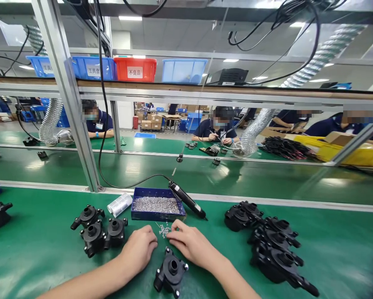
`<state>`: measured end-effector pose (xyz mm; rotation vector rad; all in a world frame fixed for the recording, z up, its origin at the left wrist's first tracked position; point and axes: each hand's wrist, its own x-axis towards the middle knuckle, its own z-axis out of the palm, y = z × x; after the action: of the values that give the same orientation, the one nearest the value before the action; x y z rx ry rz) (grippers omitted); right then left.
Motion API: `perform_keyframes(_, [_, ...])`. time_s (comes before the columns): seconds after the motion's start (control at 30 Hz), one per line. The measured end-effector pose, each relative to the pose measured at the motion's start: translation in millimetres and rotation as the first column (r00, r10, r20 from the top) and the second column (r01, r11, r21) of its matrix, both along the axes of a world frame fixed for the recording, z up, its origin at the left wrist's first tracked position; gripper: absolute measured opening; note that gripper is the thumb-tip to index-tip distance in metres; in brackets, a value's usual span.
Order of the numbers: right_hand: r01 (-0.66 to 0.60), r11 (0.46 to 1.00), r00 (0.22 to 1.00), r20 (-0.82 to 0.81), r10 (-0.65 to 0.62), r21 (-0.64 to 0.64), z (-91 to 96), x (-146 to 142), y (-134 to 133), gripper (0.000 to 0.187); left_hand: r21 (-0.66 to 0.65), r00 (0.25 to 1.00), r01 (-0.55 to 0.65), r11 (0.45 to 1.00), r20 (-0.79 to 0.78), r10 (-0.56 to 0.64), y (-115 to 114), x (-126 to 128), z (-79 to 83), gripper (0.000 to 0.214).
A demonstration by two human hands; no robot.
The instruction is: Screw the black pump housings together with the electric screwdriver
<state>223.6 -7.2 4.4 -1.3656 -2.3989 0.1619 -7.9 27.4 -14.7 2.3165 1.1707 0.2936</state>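
My left hand (139,248) is closed, its fingers curled left of a small loose pile of screws (164,229); whatever it may hold is hidden. My right hand (191,245) reaches to the right edge of that pile, fingertips slightly apart and at the screws. Between and below both hands lies a black plastic pump housing (171,272) with a round port on top and screws at its corners. Behind the pile stands a blue tray (158,216) filled with many small metal screws (157,204). A black electric screwdriver (188,200) leans on the tray's right side.
Several black housings (93,233) sit at left, and another group (276,238) at right. A clear plastic roll (120,204) lies beside the tray. A metal post (68,99) rises at left, with a hanging cable (101,124). Co-workers sit across the green conveyor (155,166).
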Motion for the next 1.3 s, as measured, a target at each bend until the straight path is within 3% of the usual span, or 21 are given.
perform_keyframes(0.13, [0.002, 0.999, 0.999, 0.051, 0.000, -0.054, -10.0, -4.2, 1.8, 0.023, -0.117, 1.000, -0.021, 0.993, -0.003, 0.021, -10.6, 0.6, 4.4, 0.024])
perform_keyframes(0.23, [-0.007, 0.996, 0.999, 0.036, 0.010, -0.087, -8.3, -7.7, 2.9, 0.020, -0.369, 1.000, 0.021, 0.929, 0.015, -0.017, -14.8, -3.0, 7.3, 0.011])
perform_keyframes(0.33, [0.006, 0.990, 1.000, -0.009, -0.008, -0.138, -9.2, -7.4, 1.9, 0.015, -0.690, 0.995, 0.076, 0.719, 0.010, -0.095, -7.8, -5.1, 6.1, 0.016])
perform_keyframes(0.43, [0.034, 0.987, 0.999, -0.032, -0.040, -0.158, -12.7, -4.9, 2.1, 0.009, -0.853, 0.992, 0.097, 0.512, 0.042, -0.117, 4.1, -4.5, 1.2, 0.017])
perform_keyframes(0.5, [0.061, 0.984, 0.997, -0.037, -0.068, -0.167, -14.9, -4.0, 2.8, 0.007, -0.899, 0.992, 0.112, 0.423, 0.076, -0.100, 10.5, -4.1, -2.6, 0.012])
perform_keyframes(0.6, [0.087, 0.981, 0.996, -0.020, -0.092, -0.171, -15.8, -5.0, 2.9, 0.012, -0.930, 0.990, 0.139, 0.339, 0.124, -0.067, 16.2, -4.5, -7.6, 0.012])
perform_keyframes(0.7, [0.094, 0.983, 0.996, 0.015, -0.093, -0.158, -13.9, -7.6, 1.7, 0.012, -0.939, 0.986, 0.169, 0.300, 0.158, -0.062, 18.3, -5.1, -11.5, 0.014])
perform_keyframes(0.87, [0.094, 0.986, 0.994, 0.064, -0.086, -0.138, -11.4, -10.7, -0.1, 0.013, -0.935, 0.975, 0.221, 0.279, 0.200, -0.100, 16.6, -4.6, -15.1, 0.009])
perform_keyframes(1.03, [0.100, 0.987, 0.992, 0.094, -0.089, -0.125, -12.1, -12.0, -0.8, 0.013, -0.931, 0.962, 0.266, 0.251, 0.238, -0.136, 16.4, -6.1, -7.9, 0.011])
perform_keyframes(1.23, [0.082, 0.989, 0.994, 0.088, -0.071, -0.125, -9.2, -11.2, -1.3, 0.013, -0.915, 0.917, 0.372, 0.156, 0.337, -0.214, 14.2, -17.2, 19.7, 0.052])
perform_keyframes(1.3, [0.079, 0.989, 0.994, 0.083, -0.069, -0.125, -8.4, -11.1, -1.6, 0.011, -0.910, 0.918, 0.375, 0.176, 0.340, -0.202, 8.4, -19.3, 23.1, 0.064])
